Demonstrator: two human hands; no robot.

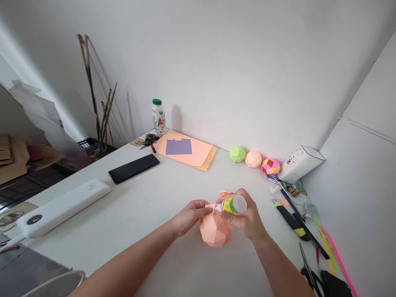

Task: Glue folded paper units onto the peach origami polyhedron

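Note:
A peach paper polyhedron with many flat facets rests low at the table's middle. My left hand pinches a paper flap at its upper left edge. Wrapped in my right hand is a small glue bottle with a yellow and green label, held tilted. Its white nozzle points left at the flap, close to my left fingertips; whether it touches the paper I cannot tell. Just behind the bottle lies a small peach paper scrap.
Green, peach and multicoloured paper balls line the wall. Peach sheets bear a purple piece. A black phone and white device lie left; a cutter and scissors lie right.

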